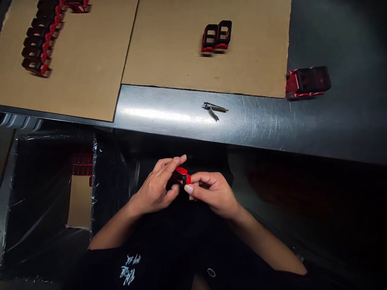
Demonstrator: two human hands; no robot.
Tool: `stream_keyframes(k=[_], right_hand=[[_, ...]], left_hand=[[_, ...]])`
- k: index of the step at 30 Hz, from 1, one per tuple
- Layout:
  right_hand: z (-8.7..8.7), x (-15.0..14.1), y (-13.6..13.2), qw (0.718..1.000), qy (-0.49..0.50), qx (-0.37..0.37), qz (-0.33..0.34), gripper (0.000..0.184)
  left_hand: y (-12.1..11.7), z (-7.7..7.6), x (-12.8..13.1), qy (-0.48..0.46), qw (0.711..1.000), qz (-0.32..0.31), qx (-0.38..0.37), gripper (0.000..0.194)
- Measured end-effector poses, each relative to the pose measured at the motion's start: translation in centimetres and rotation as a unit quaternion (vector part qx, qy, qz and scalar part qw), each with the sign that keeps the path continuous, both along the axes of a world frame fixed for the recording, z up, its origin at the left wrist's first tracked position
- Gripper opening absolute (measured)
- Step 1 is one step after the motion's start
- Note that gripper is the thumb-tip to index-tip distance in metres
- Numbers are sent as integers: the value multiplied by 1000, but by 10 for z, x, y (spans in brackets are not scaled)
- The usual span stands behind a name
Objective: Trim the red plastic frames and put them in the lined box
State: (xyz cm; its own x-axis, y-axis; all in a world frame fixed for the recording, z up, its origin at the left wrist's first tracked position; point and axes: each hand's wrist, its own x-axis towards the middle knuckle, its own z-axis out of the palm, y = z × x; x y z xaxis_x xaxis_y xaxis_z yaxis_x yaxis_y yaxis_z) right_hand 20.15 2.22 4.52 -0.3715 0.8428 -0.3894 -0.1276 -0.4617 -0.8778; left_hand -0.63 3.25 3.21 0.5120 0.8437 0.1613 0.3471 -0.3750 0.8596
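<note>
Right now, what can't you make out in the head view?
Head view:
Red-and-black plastic part: mostly hidden by the left hand and right hand.
Row of black-and-red parts on the cardboard sheet: cut off by the top edge.
Red parts in the film-lined bin: dim, partly hidden by the bin's wall.
Metal hand tool on the steel table: too small to identify exactly.

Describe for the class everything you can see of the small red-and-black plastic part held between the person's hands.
This small red-and-black moulded plastic part looks glossy, with bright red faces on its right and a black section on its left. It is held up in the air, pinched by the right hand, with the left hand curved close beside its black end. Fingers hide much of it, so its full shape cannot be told.
</note>
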Motion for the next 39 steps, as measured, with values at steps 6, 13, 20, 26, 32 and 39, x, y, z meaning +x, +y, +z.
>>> stream_keyframes(k=[6, 13, 20, 26, 32, 39], right_hand=[[-10, -1, -6, 969, -113, 215, -36, 9], [-21, -6, -8, 933, -132, 333, -25, 11], [-24, -7, -9, 937, -132, 321, -36, 16], [-13, 4, 0, 950, -154, 250, -104, 23], [-2, 0, -1, 976, -88, 176, -95, 23], [3, -4, -2, 977, -92, 181, -66, 36]], left_hand=[[-10, -5, -2, -117, 975, 61, -179, 87], [-21, -8, 15, -92, 974, 141, -151, 92], [-19, -10, 22, -104, 983, 146, -27, 86], [-20, -12, 26, -127, 984, 126, -6, 90], [-22, -18, 29, -126, 984, 121, 25, 89], [-28, -22, 28, -171, 977, 117, -52, 96]])
